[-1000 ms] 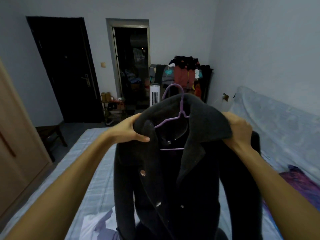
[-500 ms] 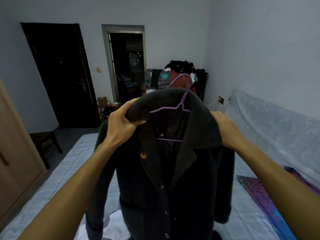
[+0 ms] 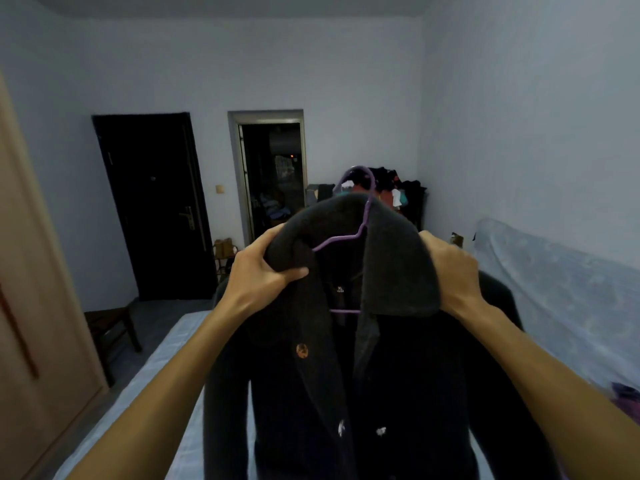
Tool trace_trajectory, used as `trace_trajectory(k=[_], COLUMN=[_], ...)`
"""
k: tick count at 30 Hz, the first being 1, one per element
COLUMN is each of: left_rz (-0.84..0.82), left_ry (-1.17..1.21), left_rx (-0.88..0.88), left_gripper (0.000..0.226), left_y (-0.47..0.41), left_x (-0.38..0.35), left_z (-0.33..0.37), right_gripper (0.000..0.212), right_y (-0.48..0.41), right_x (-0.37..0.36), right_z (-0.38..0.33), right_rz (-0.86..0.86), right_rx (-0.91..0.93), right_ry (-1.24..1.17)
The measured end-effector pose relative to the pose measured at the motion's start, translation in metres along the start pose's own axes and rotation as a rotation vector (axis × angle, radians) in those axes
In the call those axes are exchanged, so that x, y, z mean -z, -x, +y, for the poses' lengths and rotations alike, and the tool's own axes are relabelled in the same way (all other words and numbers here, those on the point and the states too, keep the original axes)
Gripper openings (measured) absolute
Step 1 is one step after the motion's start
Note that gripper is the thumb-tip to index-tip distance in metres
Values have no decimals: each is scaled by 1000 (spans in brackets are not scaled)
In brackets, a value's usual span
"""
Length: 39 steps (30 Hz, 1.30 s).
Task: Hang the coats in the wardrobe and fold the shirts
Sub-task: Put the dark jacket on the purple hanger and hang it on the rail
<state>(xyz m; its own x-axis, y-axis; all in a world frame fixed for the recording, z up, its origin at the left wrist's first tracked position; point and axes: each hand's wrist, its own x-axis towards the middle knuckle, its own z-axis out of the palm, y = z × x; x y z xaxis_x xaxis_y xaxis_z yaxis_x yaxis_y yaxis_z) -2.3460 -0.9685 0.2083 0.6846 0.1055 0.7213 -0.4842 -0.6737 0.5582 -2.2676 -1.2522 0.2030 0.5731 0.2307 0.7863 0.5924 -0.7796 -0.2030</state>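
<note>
I was in a home bedroom: a bed (image 3: 166,362) lay below my left hand (image 3: 266,268), a wooden wardrobe (image 3: 41,323) stood far to its left, and heaped clothes (image 3: 398,192) sat beyond my right hand (image 3: 450,271).

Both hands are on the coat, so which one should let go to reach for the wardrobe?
Probably the left hand: the wardrobe stands on that side. The right hand grips the coat by its collar and could hold it up alone on the purple hanger.
</note>
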Motion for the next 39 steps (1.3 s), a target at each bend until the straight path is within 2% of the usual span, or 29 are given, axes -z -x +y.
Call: trace_trajectory(k=[7,9,11,13,16,18,22,25,32,39], left_rz=[125,181,233,269,243,267,266,255,324,552], left_ry=[-81,-151,-240,-314,-413,-430,-443,-473,-571,-630], left_rx=[-79,-125,-181,-232,-255,-257,-187,-100,157,229], left_gripper=[71,70,71,70,71,71,73,74,69,50], left_y=[-32,-49,-65,-77,-83,-77,-45,-15,65,139], left_x=[22,40,58,72,89,98,114,129,191,277], left_z=[48,71,98,128,165,178,183,179,165,187], right_gripper=[28,37,33,31,42,43,26,19,19,24], right_y=[-30,-47,-69,-89,-102,-102,-91,-74,-45,-20], right_x=[48,65,81,97,114,119,114,101,92,105], right_z=[-24,-33,-45,-60,-81,-88,-96,-117,-189,-287], right_rz=[133,183,224,274,358,348,224,230,235,214], right_rx=[37,65,86,128,215,241,314,325,302,405], right_ry=[66,74,76,45,-45,-88,-223,-239,-305,-415])
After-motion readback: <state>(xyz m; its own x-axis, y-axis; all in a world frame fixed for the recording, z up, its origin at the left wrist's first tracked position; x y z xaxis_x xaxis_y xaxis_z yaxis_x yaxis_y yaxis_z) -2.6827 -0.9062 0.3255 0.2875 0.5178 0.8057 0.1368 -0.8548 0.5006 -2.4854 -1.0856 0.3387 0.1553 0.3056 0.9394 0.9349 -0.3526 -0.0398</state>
